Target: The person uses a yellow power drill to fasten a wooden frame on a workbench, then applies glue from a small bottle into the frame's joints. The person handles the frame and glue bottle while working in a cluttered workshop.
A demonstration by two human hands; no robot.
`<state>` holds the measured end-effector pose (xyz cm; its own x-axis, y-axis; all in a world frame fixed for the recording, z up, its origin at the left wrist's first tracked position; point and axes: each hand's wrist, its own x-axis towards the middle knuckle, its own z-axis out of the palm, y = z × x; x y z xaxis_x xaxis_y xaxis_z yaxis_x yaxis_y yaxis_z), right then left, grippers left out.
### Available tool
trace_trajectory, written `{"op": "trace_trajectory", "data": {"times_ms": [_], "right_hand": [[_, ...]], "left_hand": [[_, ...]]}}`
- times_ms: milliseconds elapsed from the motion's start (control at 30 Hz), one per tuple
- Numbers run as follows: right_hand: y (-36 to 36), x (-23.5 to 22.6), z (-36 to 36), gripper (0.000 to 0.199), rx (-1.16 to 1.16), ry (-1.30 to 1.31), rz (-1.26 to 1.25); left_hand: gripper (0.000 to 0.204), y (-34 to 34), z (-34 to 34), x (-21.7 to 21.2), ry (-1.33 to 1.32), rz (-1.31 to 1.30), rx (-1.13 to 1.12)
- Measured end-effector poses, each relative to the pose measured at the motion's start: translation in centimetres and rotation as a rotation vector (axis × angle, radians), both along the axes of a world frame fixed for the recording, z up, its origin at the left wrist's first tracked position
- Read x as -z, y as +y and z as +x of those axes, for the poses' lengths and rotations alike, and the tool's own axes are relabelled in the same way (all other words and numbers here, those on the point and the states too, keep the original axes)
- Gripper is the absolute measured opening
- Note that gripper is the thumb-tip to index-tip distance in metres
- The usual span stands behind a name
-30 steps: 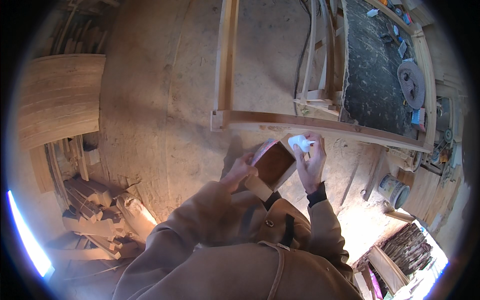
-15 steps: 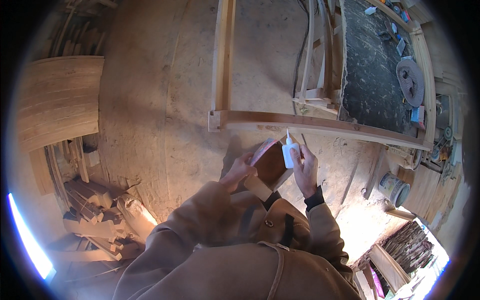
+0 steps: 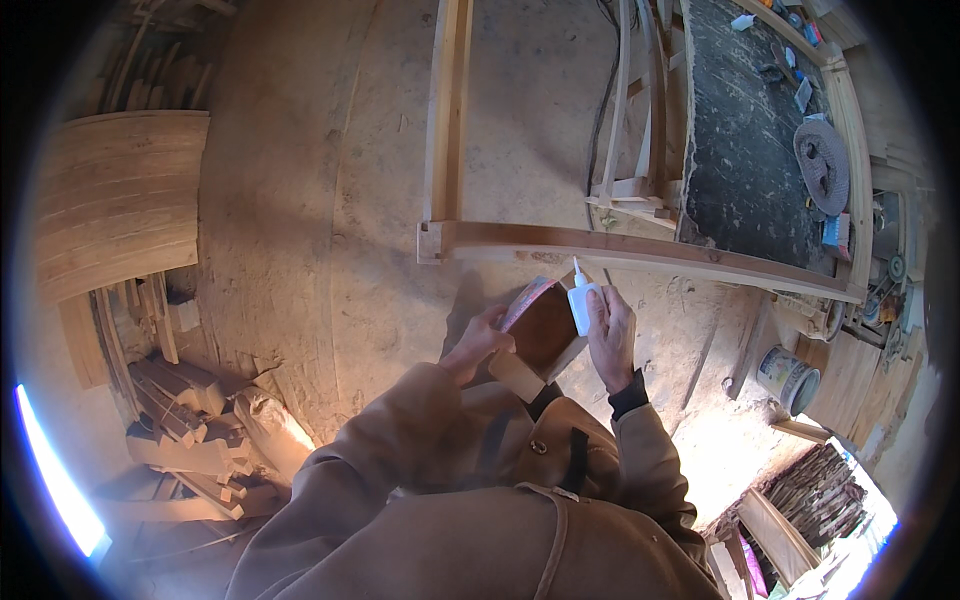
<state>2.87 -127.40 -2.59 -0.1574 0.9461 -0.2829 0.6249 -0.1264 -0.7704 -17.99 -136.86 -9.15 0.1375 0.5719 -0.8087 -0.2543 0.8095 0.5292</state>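
Observation:
In front of my body, my left hand (image 3: 482, 343) is closed on the left edge of an open box (image 3: 548, 335). The box has a plain brown inside, a pinkish printed outer side and a light flap folded out toward me. My right hand (image 3: 612, 335) grips a small white squeeze bottle (image 3: 581, 306) by its body, thumb across the front. Its thin nozzle points up and away from me. The bottle is just over the box's right side, and I cannot tell whether it touches the box.
A wooden frame rail (image 3: 600, 246) crosses just beyond my hands and joins an upright beam (image 3: 447, 130). At the right are a dark worktop (image 3: 750, 130) with a grey cap (image 3: 821, 166) and a bucket (image 3: 789, 379). Wood offcuts (image 3: 190, 420) pile up at the left.
The bottle in my right hand has shifted very slightly to the right and tilted a little. My left hand and the box look unmoved.

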Motion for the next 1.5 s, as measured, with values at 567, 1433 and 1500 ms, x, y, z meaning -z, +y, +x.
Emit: {"op": "trace_trajectory", "data": {"times_ms": [567,1433,1500], "right_hand": [[0.2,-0.2,-0.6,0.036,0.034,0.095,0.019],[0.5,0.3,0.1,0.032,0.024,0.059,0.073],[0.5,0.3,0.0,0.032,0.024,0.084,0.075]], "left_hand": [[0.065,-0.1,0.1,0.6,-0.023,-0.006,-0.008],[0.059,-0.1,0.0,-0.1,-0.013,-0.007,-0.011],[0.059,-0.1,-0.1,-0.1,-0.015,-0.008,0.002]]}}
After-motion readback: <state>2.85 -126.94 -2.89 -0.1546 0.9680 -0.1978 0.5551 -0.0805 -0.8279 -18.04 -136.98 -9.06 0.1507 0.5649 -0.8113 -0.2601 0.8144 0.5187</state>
